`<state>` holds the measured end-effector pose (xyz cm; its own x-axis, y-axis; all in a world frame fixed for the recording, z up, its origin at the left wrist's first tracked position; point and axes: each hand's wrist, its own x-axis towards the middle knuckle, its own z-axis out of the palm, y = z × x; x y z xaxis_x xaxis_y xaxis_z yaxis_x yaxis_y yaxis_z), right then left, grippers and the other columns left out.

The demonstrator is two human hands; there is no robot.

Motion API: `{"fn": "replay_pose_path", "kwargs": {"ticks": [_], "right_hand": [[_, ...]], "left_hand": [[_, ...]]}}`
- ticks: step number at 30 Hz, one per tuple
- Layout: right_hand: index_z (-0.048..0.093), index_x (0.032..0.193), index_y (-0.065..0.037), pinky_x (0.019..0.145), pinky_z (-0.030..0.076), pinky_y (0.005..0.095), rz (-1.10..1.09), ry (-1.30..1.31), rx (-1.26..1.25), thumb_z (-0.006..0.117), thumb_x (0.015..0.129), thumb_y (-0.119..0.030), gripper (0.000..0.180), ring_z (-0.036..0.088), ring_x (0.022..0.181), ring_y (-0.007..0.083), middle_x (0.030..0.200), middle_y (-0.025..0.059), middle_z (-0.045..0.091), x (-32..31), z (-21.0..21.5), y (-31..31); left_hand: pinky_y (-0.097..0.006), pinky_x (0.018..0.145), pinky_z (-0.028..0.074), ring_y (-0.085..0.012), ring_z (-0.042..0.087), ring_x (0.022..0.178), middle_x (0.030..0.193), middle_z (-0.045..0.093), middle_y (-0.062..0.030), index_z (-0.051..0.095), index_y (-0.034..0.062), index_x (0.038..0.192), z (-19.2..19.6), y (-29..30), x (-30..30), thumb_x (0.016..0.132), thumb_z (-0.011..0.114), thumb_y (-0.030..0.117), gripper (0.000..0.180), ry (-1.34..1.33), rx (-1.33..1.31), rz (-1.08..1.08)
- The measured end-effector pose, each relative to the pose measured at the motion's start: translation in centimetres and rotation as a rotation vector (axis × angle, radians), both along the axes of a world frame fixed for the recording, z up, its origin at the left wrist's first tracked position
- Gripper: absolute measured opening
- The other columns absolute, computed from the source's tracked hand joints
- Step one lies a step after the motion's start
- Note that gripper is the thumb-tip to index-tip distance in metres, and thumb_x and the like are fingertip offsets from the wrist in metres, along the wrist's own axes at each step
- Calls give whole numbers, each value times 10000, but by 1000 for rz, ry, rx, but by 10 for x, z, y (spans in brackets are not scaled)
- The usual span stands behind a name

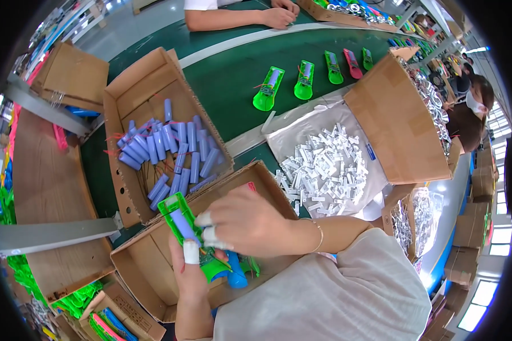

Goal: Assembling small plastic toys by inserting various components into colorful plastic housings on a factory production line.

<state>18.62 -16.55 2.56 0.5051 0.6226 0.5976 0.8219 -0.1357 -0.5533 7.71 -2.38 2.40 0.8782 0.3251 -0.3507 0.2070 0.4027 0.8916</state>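
In the head view, the left hand (189, 267) grips a green shell (183, 224) from below, its taped thumb lying along the shell's side, over the near box (148, 267) at the bench's near edge. One blue cell (183, 225) lies in the shell. The right hand (246, 221) is curled over the shell's lower end, three taped fingertips (207, 233) pressed together against it. Under the hands a blue part (236, 273) lies in the near box. Behind it, a second box (132, 96) holds a loose heap of blue cells (165, 150), too many and too overlapped to count. To the right, white clips (324, 167) are piled on a silver sheet (293, 133), uncountable. On the belt (227, 74) lie five shells: four green (267, 91) and one pink (352, 63). At the far edge, another person's forearm (239, 18) rests on the belt.
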Motion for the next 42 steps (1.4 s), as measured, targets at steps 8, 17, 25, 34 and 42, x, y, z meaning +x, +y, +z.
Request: {"fn": "replay_pose_path", "kwargs": {"ticks": [8,17,25,34,42], "right_hand": [[616,753,-39,664,497,416,-1077,161,-528,626,692,-81,75,610,767,338,809,149,615,74,-61,-121],[575,791,-47,712,505,426,-1045,342,-603,589,693,-85,105,614,825,340,862,153,609,85,-103,-142],[582,1039,-93,795,490,419,-1055,217,-493,573,746,-80,293,601,876,350,987,183,592,71,-96,-137],[517,1027,-34,738,480,455,-776,411,-240,531,761,-15,267,593,863,392,902,203,601,58,-82,-116],[456,1101,-64,665,484,462,-604,413,-280,539,744,0,372,598,778,398,816,198,595,53,-51,-110]], "left_hand": [[-341,516,503,-190,580,637,925,550,-109,373,70,1217,2,9,-2,959,451,293,350,-6,-100,-18],[-349,762,448,-237,501,951,1200,452,-85,306,109,1370,22,-1,-2,948,491,262,485,202,-21,-85],[-373,868,419,-262,465,1086,1326,394,-80,276,130,1421,15,10,2,958,478,278,527,250,58,-146],[-391,947,397,-281,440,1183,1419,352,-77,247,147,1461,6,16,1,965,470,288,562,319,152,-170],[-396,942,399,-277,451,1162,1404,366,-84,203,162,1473,-4,22,-2,961,485,270,594,255,44,-201]]}}
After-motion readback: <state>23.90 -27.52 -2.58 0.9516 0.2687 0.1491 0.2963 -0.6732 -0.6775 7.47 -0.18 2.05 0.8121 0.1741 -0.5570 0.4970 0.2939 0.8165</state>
